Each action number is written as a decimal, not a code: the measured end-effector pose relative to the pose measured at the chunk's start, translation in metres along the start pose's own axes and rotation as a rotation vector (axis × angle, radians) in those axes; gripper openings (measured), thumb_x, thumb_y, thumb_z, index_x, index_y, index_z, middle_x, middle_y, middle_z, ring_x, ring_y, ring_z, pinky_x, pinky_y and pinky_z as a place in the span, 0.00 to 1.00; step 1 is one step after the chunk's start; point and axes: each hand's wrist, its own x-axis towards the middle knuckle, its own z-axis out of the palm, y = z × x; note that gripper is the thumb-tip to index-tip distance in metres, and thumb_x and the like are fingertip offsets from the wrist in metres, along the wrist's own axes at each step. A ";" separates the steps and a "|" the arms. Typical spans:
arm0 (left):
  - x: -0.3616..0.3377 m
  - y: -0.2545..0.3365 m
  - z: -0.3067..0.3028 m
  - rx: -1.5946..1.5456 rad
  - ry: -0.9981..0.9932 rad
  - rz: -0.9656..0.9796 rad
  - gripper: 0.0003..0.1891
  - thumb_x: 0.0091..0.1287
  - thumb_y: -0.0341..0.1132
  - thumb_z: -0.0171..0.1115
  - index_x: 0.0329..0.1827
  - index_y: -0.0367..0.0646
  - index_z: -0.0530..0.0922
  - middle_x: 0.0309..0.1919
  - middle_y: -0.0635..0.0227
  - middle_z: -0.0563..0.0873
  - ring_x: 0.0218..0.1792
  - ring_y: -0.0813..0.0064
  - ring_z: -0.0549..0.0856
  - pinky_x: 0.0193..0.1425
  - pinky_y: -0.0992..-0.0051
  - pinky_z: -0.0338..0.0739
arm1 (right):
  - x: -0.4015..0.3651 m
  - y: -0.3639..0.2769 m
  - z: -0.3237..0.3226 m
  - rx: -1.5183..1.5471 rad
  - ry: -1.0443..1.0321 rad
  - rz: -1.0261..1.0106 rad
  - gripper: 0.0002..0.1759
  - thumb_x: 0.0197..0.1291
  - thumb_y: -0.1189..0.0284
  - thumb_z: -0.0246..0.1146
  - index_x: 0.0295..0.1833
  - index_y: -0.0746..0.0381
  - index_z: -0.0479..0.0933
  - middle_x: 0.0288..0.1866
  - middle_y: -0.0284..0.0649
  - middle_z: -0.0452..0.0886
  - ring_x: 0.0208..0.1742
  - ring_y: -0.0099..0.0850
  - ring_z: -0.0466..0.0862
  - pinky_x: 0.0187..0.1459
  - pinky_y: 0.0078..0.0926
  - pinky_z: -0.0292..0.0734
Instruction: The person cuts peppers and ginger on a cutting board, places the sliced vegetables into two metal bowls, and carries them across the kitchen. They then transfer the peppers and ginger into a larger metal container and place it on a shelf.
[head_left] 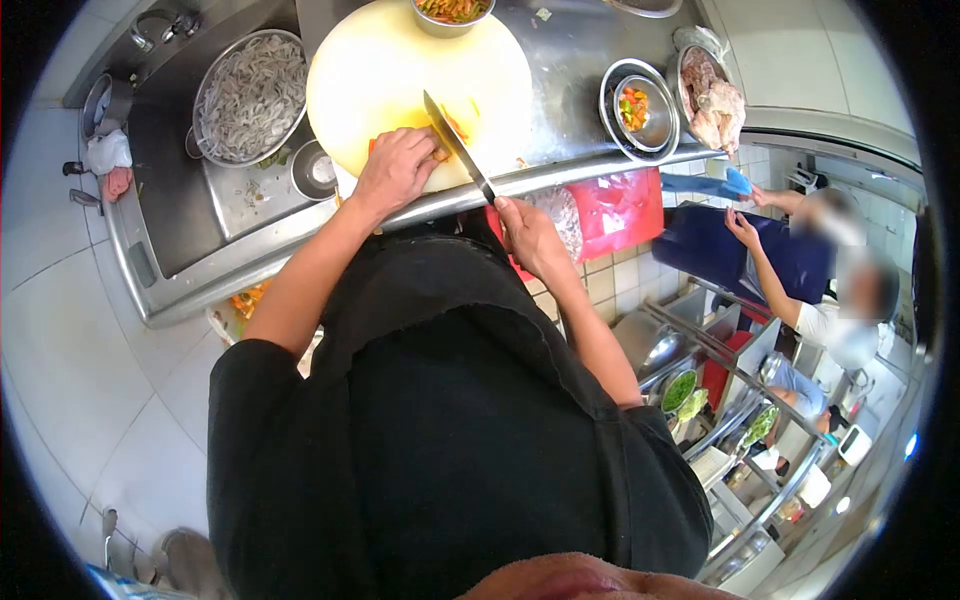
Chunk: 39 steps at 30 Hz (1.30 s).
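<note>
My right hand (531,236) is closed round the handle of a kitchen knife (460,150), whose blade points up and left over a round, pale cutting board (350,60). Just left of the blade, my left hand (400,170) presses curled fingers on an orange-red vegetable piece, apparently pepper (372,146); most of it is hidden under the hand. Thin orange and green strips (456,127) lie on the board at the blade's right side. At the board's far edge stands a metal bowl (447,25) of cut red, orange and green strips.
Left, the sink (165,215) holds a large bowl of grey-white strips (255,100) and a small metal pot (315,170). On the right are nested bowls (640,108) with diced pepper and a bowl of raw meat (715,110). Other people (850,290) stand farther right.
</note>
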 end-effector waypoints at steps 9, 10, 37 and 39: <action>0.002 0.006 -0.002 0.055 0.016 0.010 0.13 0.69 0.35 0.66 0.53 0.40 0.83 0.54 0.61 0.86 0.54 0.57 0.84 0.58 0.57 0.72 | -0.003 0.006 0.021 -0.027 0.107 -0.150 0.27 0.81 0.53 0.50 0.62 0.65 0.82 0.51 0.65 0.85 0.58 0.62 0.84 0.60 0.51 0.76; -0.001 0.007 -0.001 0.053 0.004 0.002 0.14 0.69 0.35 0.66 0.54 0.40 0.83 0.54 0.62 0.86 0.55 0.57 0.84 0.58 0.57 0.72 | 0.003 0.009 0.024 -0.032 0.107 -0.168 0.27 0.81 0.53 0.50 0.62 0.65 0.82 0.52 0.65 0.85 0.59 0.61 0.84 0.61 0.51 0.76; -0.006 -0.004 -0.008 0.044 0.009 0.035 0.13 0.65 0.34 0.68 0.50 0.40 0.83 0.53 0.63 0.86 0.56 0.60 0.83 0.66 0.59 0.71 | -0.012 0.017 0.029 0.039 0.064 -0.078 0.30 0.81 0.51 0.51 0.66 0.65 0.80 0.51 0.62 0.87 0.56 0.55 0.87 0.60 0.46 0.77; -0.008 -0.001 -0.006 0.072 0.010 0.014 0.13 0.65 0.34 0.67 0.50 0.41 0.83 0.54 0.64 0.86 0.57 0.61 0.83 0.65 0.59 0.71 | -0.002 0.014 0.037 0.029 0.079 -0.096 0.30 0.81 0.51 0.50 0.66 0.65 0.80 0.52 0.63 0.86 0.59 0.55 0.86 0.61 0.46 0.77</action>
